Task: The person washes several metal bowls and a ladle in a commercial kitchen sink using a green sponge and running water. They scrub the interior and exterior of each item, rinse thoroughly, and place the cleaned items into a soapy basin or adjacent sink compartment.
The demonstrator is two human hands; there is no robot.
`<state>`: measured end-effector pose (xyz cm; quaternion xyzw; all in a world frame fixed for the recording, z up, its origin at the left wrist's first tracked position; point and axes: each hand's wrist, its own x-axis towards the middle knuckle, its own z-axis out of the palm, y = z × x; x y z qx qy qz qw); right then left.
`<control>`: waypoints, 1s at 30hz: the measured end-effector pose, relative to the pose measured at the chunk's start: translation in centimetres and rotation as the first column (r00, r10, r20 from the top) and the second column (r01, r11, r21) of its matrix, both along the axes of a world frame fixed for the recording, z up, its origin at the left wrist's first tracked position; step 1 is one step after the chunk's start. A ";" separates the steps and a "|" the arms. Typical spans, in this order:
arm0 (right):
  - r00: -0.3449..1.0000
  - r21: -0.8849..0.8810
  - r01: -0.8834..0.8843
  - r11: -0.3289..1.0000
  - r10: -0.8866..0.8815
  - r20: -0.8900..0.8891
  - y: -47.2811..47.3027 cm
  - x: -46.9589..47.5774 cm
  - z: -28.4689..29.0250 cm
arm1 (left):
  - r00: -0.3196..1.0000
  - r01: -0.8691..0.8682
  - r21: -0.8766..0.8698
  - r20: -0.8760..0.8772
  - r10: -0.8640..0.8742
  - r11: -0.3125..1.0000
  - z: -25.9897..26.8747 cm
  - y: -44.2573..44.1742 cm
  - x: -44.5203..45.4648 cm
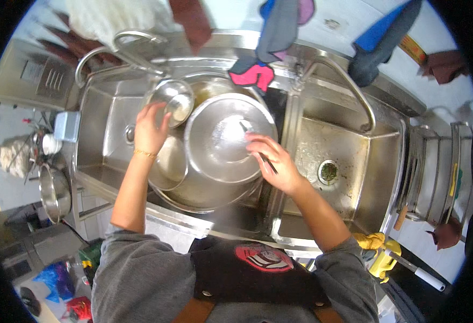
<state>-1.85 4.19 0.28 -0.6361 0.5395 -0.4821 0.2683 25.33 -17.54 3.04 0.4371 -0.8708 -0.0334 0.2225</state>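
My left hand (151,128) is at the left rim of a small steel bowl (178,97), thumb and fingers apart. I cannot tell whether its fingertips touch that rim. In my right hand (276,163) is a thin dark-handled utensil (268,164), held over the right side of a large steel bowl (216,159); its far end is blurred. Another shallow steel bowl (171,163) lies below my left hand. All these bowls rest over a very large round steel basin (204,198), partly hidden beneath them.
A steel sink (117,109) with a curved faucet (99,50) lies left. Right is a second sink (333,137), with green scraps in its drain (328,172) and a tall faucet (351,87) over it. Cloths (279,32) hang along the back wall, one pink-and-grey cloth (254,74) near the basin.
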 end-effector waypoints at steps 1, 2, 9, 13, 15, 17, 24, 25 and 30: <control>0.998 0.087 -0.018 0.996 0.023 -0.066 -0.8 0.6 -1.1 | 0.995 -0.096 0.079 0.029 0.093 0.992 -0.3 0.3 3.3; 0.993 0.098 -0.038 0.994 0.049 -0.105 -1.6 0.8 -2.0 | 0.994 -0.106 0.106 0.026 0.104 0.989 -0.8 0.8 6.1; 0.956 0.397 0.063 0.916 0.059 -0.289 -4.3 2.9 -2.7 | 0.963 -0.260 0.577 0.212 0.165 0.775 -6.6 2.6 14.1; 0.966 0.155 0.184 0.971 -0.149 -0.212 -3.6 4.5 0.6 | 0.979 -0.097 0.963 0.047 0.196 0.251 -5.9 2.2 13.5; 0.958 0.221 0.276 0.936 -0.250 -0.138 -2.6 5.6 1.8 | 0.980 -0.025 0.966 -0.027 0.196 0.258 -4.2 3.0 13.4; 0.919 0.228 0.384 0.895 -0.346 -0.188 -1.5 6.9 2.1 | 0.999 -0.034 0.893 0.017 0.043 0.449 -1.7 2.7 13.8; 0.899 0.130 0.409 0.903 -0.374 -0.230 1.3 10.3 0.0 | 0.978 0.116 0.906 -0.174 0.110 0.407 5.1 -2.7 12.8; 0.894 0.119 0.401 0.908 -0.360 -0.267 1.3 10.7 -0.2 | 0.960 0.196 0.879 -0.262 0.097 0.434 5.2 -4.0 11.5; 0.862 0.064 0.426 0.902 -0.383 -0.333 1.6 12.5 1.0 | 0.856 0.276 0.793 -0.460 0.236 0.543 2.1 -8.4 1.7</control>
